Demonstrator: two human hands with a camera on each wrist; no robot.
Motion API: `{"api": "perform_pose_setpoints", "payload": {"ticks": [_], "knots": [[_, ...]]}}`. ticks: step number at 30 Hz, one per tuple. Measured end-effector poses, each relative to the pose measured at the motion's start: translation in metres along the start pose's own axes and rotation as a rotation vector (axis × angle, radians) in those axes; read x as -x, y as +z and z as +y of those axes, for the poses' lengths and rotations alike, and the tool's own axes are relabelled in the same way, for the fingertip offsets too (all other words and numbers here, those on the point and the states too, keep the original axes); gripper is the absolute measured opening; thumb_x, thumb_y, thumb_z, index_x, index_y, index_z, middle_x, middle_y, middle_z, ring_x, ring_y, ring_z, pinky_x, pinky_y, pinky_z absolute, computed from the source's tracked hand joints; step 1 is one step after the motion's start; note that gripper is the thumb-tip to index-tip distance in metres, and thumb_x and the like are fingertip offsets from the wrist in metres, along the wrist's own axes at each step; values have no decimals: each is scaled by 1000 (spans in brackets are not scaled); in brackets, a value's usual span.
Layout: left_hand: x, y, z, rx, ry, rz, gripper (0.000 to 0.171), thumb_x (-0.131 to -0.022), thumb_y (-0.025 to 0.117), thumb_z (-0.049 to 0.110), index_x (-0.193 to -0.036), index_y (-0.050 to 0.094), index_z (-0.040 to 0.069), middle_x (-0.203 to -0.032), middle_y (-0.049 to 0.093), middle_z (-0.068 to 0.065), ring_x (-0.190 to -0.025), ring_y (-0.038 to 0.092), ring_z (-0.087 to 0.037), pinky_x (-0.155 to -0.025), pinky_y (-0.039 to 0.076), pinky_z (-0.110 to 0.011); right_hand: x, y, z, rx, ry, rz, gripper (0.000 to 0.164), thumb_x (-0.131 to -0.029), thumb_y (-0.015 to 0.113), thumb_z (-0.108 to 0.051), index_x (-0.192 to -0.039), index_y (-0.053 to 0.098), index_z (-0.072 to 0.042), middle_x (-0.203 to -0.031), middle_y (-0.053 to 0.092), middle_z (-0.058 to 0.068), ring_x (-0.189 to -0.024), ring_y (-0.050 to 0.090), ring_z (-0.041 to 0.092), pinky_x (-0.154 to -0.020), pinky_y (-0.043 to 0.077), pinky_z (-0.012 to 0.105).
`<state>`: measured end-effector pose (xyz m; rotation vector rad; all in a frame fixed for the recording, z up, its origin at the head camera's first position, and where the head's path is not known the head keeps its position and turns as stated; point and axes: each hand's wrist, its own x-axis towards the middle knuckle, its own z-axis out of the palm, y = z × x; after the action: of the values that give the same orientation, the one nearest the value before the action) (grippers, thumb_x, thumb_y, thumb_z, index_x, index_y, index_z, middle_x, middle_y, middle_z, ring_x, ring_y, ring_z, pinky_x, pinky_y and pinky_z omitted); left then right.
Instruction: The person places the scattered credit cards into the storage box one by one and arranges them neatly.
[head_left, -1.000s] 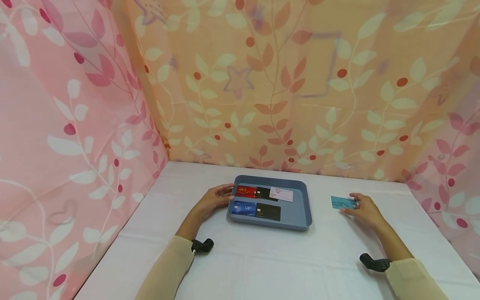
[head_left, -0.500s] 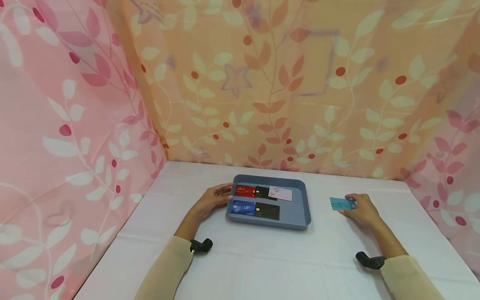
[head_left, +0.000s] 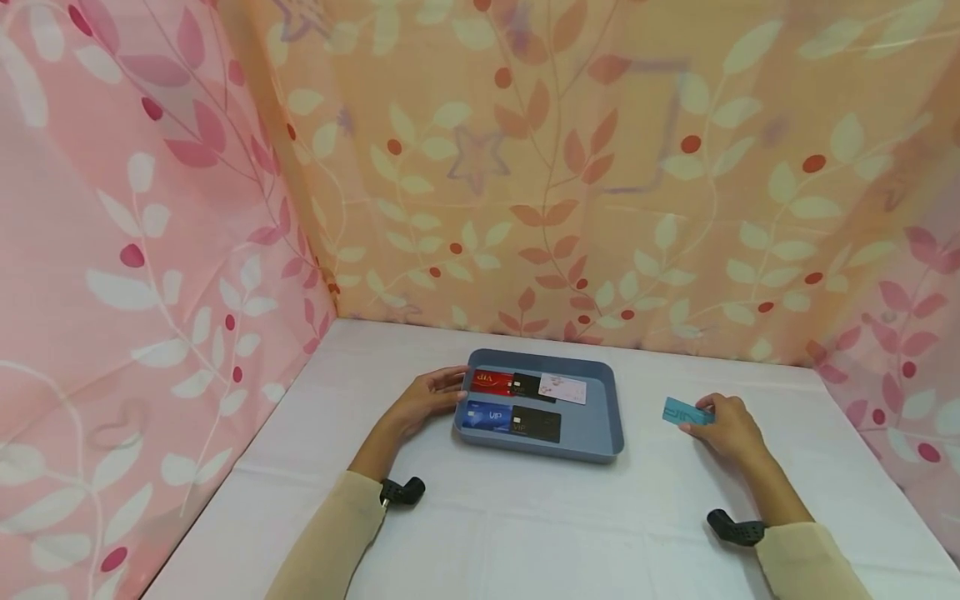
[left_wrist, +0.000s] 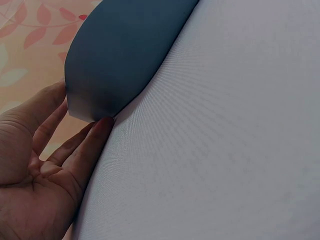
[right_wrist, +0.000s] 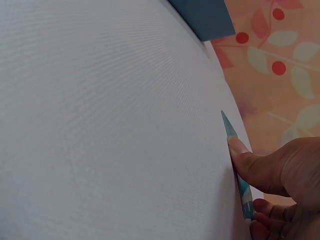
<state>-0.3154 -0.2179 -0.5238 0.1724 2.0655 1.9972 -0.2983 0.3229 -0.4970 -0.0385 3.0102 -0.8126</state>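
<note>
My right hand (head_left: 729, 429) pinches a teal card (head_left: 678, 411) between thumb and fingers, to the right of the tray. In the right wrist view the card (right_wrist: 244, 192) is seen nearly edge-on, tilted close over the white cloth. Straight fingers of my left hand (head_left: 426, 404) touch the left end of the blue-grey tray (head_left: 588, 433); in the left wrist view they meet its outer wall (left_wrist: 120, 55). Inside the tray lie a red VIP card (head_left: 491, 382), a blue VIP card (head_left: 487, 415), a black VIP card (head_left: 536, 424), and a pale patterned card (head_left: 562, 389) overlapping another black card (head_left: 523, 386).
White cloth (head_left: 540, 525) covers the table. An orange leaf-patterned curtain (head_left: 555, 167) hangs behind it, with a pink one (head_left: 172, 292) along the left side. Each wrist wears a black camera, on the left (head_left: 405, 491) and the right (head_left: 735, 528).
The teal card has turned and tilted in my right hand, whose wrist has shifted slightly left. My left hand stays at the tray; the tray and its cards have not moved.
</note>
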Motion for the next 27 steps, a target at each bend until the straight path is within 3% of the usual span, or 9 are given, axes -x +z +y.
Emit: {"api": "perform_pose_setpoints", "payload": {"ticks": [7,13,27], "knots": [[1,0,2,-20,-9,14,55,-90,79,16,-141,61,25,-150,53,-6,-138,50,-28,-107,48,-41,5,0,0,28,-6,37,57,-86,80,-37,-111,59,9,-109,50,35,-101,46,51,-82,42,62],[0,1,3,-34,-17,26,54,-91,78,17,-142,61,25,-150,53,-6,-139,49,-29,-107,48,-42,4,2,1,16,36,40,66,-86,80,-38,-119,55,14,-112,53,37,-105,46,52,-86,41,64],[0,1,2,-25,-16,21,57,-90,79,16,-143,60,24,-150,53,-7,-139,49,-29,-106,49,-41,3,1,2,-1,49,48,67,-85,81,-35,-119,52,15,-114,51,38,-105,47,53,-87,42,65]]}}
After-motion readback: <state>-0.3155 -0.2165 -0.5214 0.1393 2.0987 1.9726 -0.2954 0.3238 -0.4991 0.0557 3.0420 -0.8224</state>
